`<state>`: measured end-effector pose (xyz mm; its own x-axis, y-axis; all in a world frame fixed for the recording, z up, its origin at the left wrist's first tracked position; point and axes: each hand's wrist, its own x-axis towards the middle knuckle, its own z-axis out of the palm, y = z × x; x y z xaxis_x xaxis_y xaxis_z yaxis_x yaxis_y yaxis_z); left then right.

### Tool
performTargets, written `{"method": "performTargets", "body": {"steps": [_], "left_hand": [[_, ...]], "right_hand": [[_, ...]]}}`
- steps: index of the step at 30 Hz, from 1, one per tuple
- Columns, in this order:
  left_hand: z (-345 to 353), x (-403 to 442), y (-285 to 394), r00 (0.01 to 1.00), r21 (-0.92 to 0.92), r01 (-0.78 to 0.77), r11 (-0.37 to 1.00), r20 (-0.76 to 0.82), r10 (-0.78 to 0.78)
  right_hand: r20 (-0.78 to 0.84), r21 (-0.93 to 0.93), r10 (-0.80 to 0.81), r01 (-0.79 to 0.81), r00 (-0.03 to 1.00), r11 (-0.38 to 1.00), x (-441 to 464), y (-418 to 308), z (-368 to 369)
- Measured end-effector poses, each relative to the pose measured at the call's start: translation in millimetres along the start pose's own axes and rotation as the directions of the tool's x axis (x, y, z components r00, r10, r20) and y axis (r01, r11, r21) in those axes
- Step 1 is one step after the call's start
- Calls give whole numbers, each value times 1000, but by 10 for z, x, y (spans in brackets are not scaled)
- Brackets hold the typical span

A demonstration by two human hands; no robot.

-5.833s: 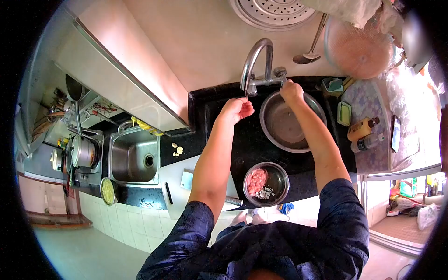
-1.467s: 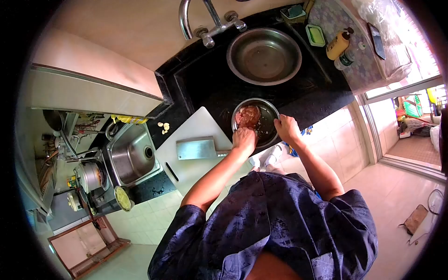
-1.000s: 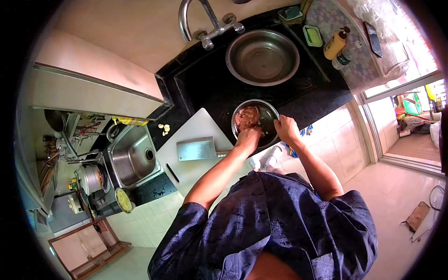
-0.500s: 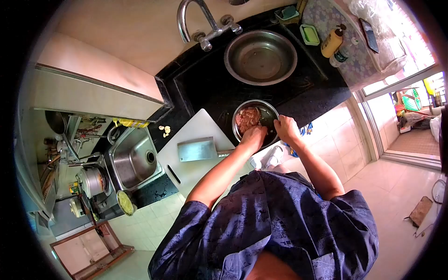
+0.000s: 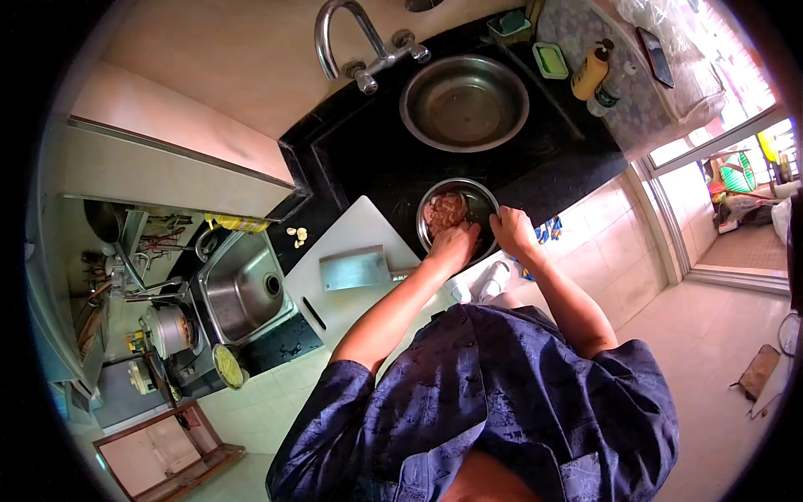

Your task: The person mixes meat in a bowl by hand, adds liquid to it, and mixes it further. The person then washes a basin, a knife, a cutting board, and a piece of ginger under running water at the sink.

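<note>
Pinkish raw meat (image 5: 444,210) lies in the left part of a small steel bowl (image 5: 481,201) at the counter's front edge. My left hand (image 5: 456,244) reaches into this bowl with its fingers bent against the meat's lower side; the fingertips are partly hidden. On the bowl's right rim my right hand (image 5: 513,228) is closed, thumb and fingers pinching the edge. Left of the bowl, a cleaver (image 5: 355,268) rests on a white cutting board (image 5: 335,314), its handle pointing to the bowl.
Behind the bowl stands a large steel basin (image 5: 464,105), below a faucet (image 5: 326,46). Garlic cloves (image 5: 297,235) lie left of the board, near a steel sink (image 5: 238,289). A soap dish (image 5: 549,61), a yellow pump bottle (image 5: 590,74) and a clear bottle (image 5: 604,99) are at the back right.
Water no longer matters to my hands' place: both have come from the faucet and basin to the small bowl. Lately my left hand shifted slightly right inside it, while my right hand stayed on the rim.
</note>
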<state>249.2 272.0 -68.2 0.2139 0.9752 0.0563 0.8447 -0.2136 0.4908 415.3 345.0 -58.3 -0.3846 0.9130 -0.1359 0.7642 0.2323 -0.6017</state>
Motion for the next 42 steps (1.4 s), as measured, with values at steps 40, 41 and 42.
{"method": "performTargets", "body": {"steps": [40,41,42], "left_hand": [[-101,12,-109,1000,109,9,994,-16,-7],[-181,45,22,995,108,83,991,52,-89],[-180,66,5,985,141,85,986,135,-104]], "right_hand": [[-12,-13,-24,24,1000,1000,3,9,-23],[-9,6,-3,4,1000,1000,-6,-23,-49],[-13,11,0,0,1000,1000,0,-22,-42]]}}
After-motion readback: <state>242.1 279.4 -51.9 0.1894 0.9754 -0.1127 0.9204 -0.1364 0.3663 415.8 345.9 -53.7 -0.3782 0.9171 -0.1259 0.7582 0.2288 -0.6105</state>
